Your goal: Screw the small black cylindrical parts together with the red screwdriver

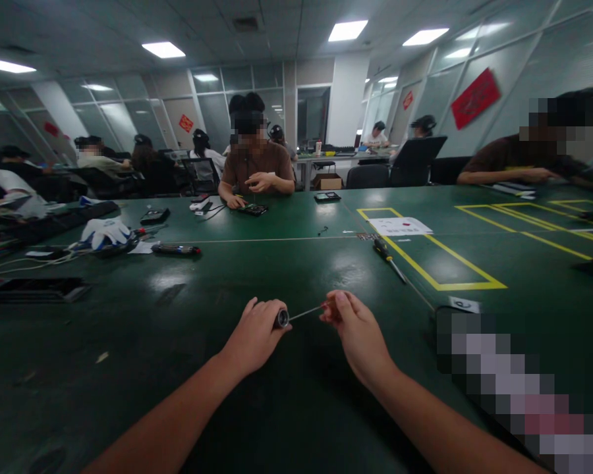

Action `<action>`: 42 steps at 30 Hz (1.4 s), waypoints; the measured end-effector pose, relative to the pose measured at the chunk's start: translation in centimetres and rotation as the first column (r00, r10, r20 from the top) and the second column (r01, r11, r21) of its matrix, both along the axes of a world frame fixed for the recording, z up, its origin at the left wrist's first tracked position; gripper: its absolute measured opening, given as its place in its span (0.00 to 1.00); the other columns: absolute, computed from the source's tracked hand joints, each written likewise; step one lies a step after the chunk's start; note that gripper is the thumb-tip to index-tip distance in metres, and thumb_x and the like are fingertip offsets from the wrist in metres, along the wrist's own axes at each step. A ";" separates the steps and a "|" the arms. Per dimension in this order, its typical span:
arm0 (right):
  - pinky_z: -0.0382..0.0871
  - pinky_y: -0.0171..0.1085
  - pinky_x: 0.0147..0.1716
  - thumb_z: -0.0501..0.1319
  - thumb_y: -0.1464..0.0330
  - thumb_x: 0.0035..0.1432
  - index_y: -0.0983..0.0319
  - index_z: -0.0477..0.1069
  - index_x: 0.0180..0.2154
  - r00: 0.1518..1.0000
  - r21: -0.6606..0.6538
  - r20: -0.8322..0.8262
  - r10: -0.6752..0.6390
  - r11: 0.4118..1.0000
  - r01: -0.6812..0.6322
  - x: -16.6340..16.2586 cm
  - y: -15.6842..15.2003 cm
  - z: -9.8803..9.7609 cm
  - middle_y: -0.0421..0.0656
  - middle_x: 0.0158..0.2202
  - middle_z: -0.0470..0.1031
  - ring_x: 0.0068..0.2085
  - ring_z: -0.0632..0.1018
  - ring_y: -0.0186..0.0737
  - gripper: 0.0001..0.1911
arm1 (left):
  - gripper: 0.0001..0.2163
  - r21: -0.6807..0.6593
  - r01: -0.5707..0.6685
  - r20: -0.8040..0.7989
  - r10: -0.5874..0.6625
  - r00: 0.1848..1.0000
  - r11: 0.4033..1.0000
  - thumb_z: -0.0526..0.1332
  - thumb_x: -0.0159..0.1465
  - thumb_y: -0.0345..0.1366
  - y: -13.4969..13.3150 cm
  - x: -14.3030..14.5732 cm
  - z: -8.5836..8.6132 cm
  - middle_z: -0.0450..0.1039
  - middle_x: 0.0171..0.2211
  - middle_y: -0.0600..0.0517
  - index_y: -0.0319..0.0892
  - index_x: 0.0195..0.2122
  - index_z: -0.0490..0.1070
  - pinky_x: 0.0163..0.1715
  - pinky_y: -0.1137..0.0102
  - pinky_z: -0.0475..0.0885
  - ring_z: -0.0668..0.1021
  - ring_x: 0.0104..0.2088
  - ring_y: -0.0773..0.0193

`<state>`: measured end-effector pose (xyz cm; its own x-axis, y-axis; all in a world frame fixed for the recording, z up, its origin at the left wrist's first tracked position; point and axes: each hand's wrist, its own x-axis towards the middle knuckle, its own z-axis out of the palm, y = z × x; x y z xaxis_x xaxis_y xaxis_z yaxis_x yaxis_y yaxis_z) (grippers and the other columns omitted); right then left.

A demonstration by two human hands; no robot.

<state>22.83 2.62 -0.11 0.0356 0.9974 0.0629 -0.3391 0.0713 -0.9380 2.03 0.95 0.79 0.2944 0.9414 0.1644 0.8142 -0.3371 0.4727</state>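
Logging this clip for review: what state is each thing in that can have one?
Left hand: closed around the cylinder.
Cylinder: held, round end facing the camera.
Right hand: closed on the thin rod.
Thin rod: held, reaching toward the left hand; contact with the cylinder unclear.
Yellow-and-black screwdriver: lying on the table, unheld.
White gloves: bunched on the table.
Printed sheet: flat on the table.
Ceiling lights: lit.

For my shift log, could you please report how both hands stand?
Left hand gripping dark cylindrical part. Right hand holding thin-shafted tool. Screwdriver lying beyond, apparently out of the way.
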 end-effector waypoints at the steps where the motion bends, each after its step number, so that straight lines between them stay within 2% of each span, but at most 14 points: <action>1: 0.72 0.41 0.39 0.67 0.50 0.60 0.58 0.77 0.38 0.999 0.032 0.041 -0.016 0.999 0.015 -0.1 -0.1 0.0 0.41 0.33 0.77 0.34 0.76 0.41 0.18 | 0.02 0.004 -0.009 0.004 0.009 1.000 1.000 0.62 0.69 0.33 0.0 0.0 0.0 0.74 0.38 0.53 0.44 0.41 0.69 0.65 0.43 0.56 0.76 0.43 0.57; 11: 0.72 0.43 0.43 0.63 0.50 0.64 0.58 0.76 0.42 0.974 0.148 0.226 0.004 0.988 -0.038 -0.2 -0.7 0.4 0.42 0.35 0.78 0.38 0.79 0.43 0.19 | 0.03 0.010 -0.018 0.019 0.018 1.000 1.000 0.63 0.69 0.35 -0.2 0.0 0.2 0.75 0.38 0.54 0.44 0.41 0.69 0.65 0.42 0.56 0.77 0.43 0.56; 17: 0.69 0.40 0.37 0.64 0.53 0.64 0.57 0.76 0.44 0.961 0.138 0.261 0.090 0.982 -0.130 0.0 -0.8 0.9 0.39 0.30 0.75 0.33 0.75 0.40 0.16 | 0.03 -0.002 -0.020 0.029 0.020 0.999 1.000 0.62 0.69 0.36 0.0 -0.3 0.0 0.75 0.38 0.53 0.44 0.42 0.70 0.66 0.41 0.54 0.77 0.43 0.56; 20: 0.68 0.40 0.36 0.64 0.52 0.63 0.57 0.77 0.40 0.968 0.125 0.221 0.118 0.981 -0.148 0.0 -1.0 1.1 0.39 0.29 0.74 0.32 0.74 0.40 0.16 | 0.03 0.001 -0.019 0.015 0.019 1.000 1.000 0.62 0.69 0.35 0.1 -0.3 -0.1 0.76 0.39 0.53 0.44 0.42 0.70 0.66 0.41 0.54 0.77 0.44 0.56; 24: 0.66 0.41 0.35 0.61 0.50 0.64 0.57 0.79 0.35 0.968 0.086 0.245 0.058 0.993 -0.082 -0.1 -1.1 1.1 0.41 0.29 0.75 0.31 0.74 0.41 0.19 | 0.05 0.004 -0.004 0.001 0.004 1.000 1.000 0.63 0.68 0.36 0.1 -0.2 -0.3 0.76 0.39 0.52 0.44 0.43 0.70 0.66 0.41 0.55 0.77 0.44 0.56; 28: 0.69 0.42 0.40 0.69 0.57 0.59 0.57 0.77 0.38 0.986 0.069 0.158 0.056 0.995 -0.068 0.0 -1.1 1.3 0.41 0.32 0.77 0.36 0.76 0.43 0.11 | 0.04 0.013 -0.005 -0.009 0.005 1.000 1.000 0.63 0.69 0.36 0.2 -0.2 -0.4 0.75 0.38 0.53 0.44 0.42 0.70 0.66 0.41 0.54 0.77 0.44 0.56; 32: 0.70 0.43 0.44 0.68 0.54 0.59 0.58 0.78 0.38 0.982 0.079 0.179 0.052 0.995 -0.067 -0.1 -0.9 1.0 0.43 0.34 0.79 0.38 0.77 0.43 0.14 | 0.04 0.010 0.002 -0.016 -0.002 1.000 1.000 0.63 0.68 0.35 0.2 -0.3 -0.3 0.75 0.39 0.53 0.44 0.42 0.69 0.65 0.42 0.56 0.77 0.44 0.55; 35: 0.71 0.43 0.41 0.68 0.51 0.58 0.59 0.78 0.38 0.987 0.024 0.148 0.063 0.997 -0.067 0.0 -0.5 0.5 0.42 0.33 0.78 0.36 0.77 0.43 0.18 | 0.04 0.020 0.031 -0.057 -0.030 0.998 0.999 0.64 0.67 0.32 0.1 -0.1 -0.1 0.75 0.39 0.52 0.43 0.41 0.70 0.64 0.43 0.58 0.76 0.45 0.54; 38: 0.71 0.42 0.37 0.70 0.51 0.55 0.60 0.78 0.35 0.991 -0.103 0.018 0.130 0.986 -0.127 0.3 0.1 0.4 0.41 0.29 0.76 0.32 0.76 0.41 0.18 | 0.04 0.040 0.060 -0.068 -0.057 0.996 0.997 0.63 0.67 0.31 -0.1 0.1 0.3 0.75 0.40 0.52 0.43 0.41 0.70 0.65 0.44 0.57 0.76 0.45 0.56; 40: 0.71 0.42 0.35 0.70 0.53 0.55 0.60 0.76 0.31 0.969 -0.230 -0.148 0.198 0.946 -0.228 0.6 0.5 0.6 0.37 0.23 0.69 0.26 0.71 0.38 0.17 | 0.03 0.051 0.060 -0.048 -0.058 0.997 0.997 0.63 0.68 0.32 -0.1 0.1 0.4 0.75 0.40 0.53 0.44 0.42 0.69 0.66 0.44 0.55 0.76 0.45 0.57; 42: 0.71 0.42 0.34 0.70 0.55 0.55 0.59 0.75 0.31 0.961 -0.241 -0.221 0.166 0.946 -0.219 0.7 0.6 0.8 0.36 0.22 0.66 0.25 0.69 0.36 0.15 | 0.04 0.051 0.044 -0.029 -0.042 0.999 0.998 0.63 0.68 0.33 0.0 0.1 0.4 0.75 0.39 0.53 0.44 0.42 0.69 0.66 0.44 0.54 0.76 0.44 0.57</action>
<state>23.54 3.23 0.67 -0.1733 0.9666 -0.1888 -0.4998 -0.2515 -0.8288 2.14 0.92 1.19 0.3397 0.9183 0.2033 0.8110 -0.3955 0.4311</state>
